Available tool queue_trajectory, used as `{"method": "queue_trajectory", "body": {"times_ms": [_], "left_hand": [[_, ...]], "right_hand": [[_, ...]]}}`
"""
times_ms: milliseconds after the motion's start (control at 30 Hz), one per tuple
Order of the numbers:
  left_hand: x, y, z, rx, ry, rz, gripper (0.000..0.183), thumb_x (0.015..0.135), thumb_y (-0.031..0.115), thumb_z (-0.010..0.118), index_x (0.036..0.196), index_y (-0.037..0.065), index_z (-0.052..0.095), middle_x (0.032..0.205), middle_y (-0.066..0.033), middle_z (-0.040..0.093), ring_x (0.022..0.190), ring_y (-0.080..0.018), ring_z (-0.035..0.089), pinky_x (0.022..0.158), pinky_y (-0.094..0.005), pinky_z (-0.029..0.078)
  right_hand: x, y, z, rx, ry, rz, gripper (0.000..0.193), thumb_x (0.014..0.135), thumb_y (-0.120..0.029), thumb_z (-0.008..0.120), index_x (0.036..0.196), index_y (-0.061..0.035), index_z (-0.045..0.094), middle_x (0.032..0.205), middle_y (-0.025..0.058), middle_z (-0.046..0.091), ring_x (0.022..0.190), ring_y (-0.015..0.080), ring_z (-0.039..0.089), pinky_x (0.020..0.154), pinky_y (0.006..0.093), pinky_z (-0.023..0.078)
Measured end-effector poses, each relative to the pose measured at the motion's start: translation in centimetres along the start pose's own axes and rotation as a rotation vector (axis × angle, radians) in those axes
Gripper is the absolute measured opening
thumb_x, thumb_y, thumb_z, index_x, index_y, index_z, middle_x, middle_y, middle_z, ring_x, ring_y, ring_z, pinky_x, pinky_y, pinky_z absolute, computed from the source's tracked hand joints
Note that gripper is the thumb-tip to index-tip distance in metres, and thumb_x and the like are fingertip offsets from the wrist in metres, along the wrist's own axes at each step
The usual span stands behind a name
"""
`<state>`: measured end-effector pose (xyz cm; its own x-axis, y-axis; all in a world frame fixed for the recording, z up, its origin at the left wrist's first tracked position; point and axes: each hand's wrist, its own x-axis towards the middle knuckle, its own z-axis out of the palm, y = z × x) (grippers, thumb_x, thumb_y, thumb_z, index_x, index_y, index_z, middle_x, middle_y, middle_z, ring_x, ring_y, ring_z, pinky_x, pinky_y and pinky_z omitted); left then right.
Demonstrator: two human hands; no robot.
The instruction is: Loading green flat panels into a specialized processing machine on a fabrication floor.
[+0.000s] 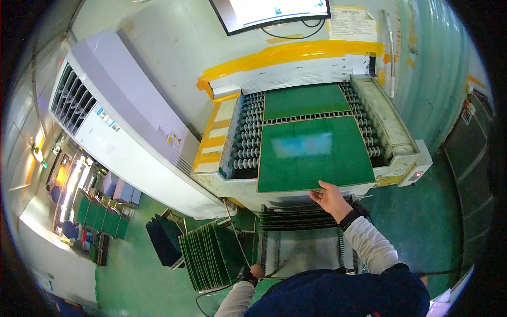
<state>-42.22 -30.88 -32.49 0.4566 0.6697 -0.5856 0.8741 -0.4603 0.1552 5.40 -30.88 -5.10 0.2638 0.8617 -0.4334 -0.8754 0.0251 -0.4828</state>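
A large green panel (316,158) lies on the roller conveyor (245,150), its near edge sticking out over the conveyor's front. My right hand (331,199) grips that edge, thumb on top and fingers underneath. Behind it, a second green panel (306,101) rests on the rollers, partly under the white machine cover. Low in the view, my left hand (256,271) is beside a slanting thin metal rod (240,243) at a rack of upright green panels (211,253). Its fingers are mostly hidden, so its grip does not show.
Below the conveyor stands a slotted rack (301,222) with dark panels in its far part. Farther left is another rack of dark panels (163,240). A tall white air conditioner (127,127) flanks the conveyor's left side. A monitor (269,13) hangs above; a control box (417,171) sits right.
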Motion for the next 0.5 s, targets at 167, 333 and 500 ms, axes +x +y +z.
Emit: {"method": "queue_trajectory", "body": {"times_ms": [167, 333, 500], "left_hand": [[0.3, -1.6, 1.2, -0.165, 0.009, -0.004, 0.03, 0.073, 0.033, 0.073, 0.076, 0.003, 0.07, 0.078, -0.0177, 0.067, 0.072, -0.0345, 0.064, 0.064, -0.044, 0.052], [1.6, -1.4, 1.1, -0.144, 0.038, 0.029, 0.046, 0.071, 0.049, 0.077, 0.067, 0.004, 0.067, 0.07, -0.0139, 0.065, 0.056, -0.0318, 0.059, 0.055, -0.0442, 0.048], [2.0, -3.6, 10.3, 0.193, 0.971, 0.29, 0.021, 0.076, 0.023, 0.065, 0.076, 0.002, 0.071, 0.084, -0.0207, 0.07, 0.082, -0.038, 0.069, 0.071, -0.045, 0.055]], "right_hand": [[0.7, -0.1, 0.3, -0.016, -0.005, 0.001, 0.024, 0.092, -0.024, 0.062, 0.105, -0.0053, 0.053, 0.103, 0.0179, 0.063, 0.093, 0.0307, 0.063, 0.085, 0.0429, 0.052], [0.9, -0.6, 0.0, -0.003, 0.031, -0.022, 0.026, 0.093, -0.022, 0.061, 0.107, -0.0045, 0.049, 0.104, 0.019, 0.062, 0.094, 0.0313, 0.063, 0.083, 0.0435, 0.052], [1.8, -0.3, 0.3, 0.001, -0.019, 0.002, 0.025, 0.092, -0.02, 0.06, 0.107, -0.0039, 0.047, 0.104, 0.0192, 0.061, 0.093, 0.0317, 0.063, 0.082, 0.0435, 0.053]]}}
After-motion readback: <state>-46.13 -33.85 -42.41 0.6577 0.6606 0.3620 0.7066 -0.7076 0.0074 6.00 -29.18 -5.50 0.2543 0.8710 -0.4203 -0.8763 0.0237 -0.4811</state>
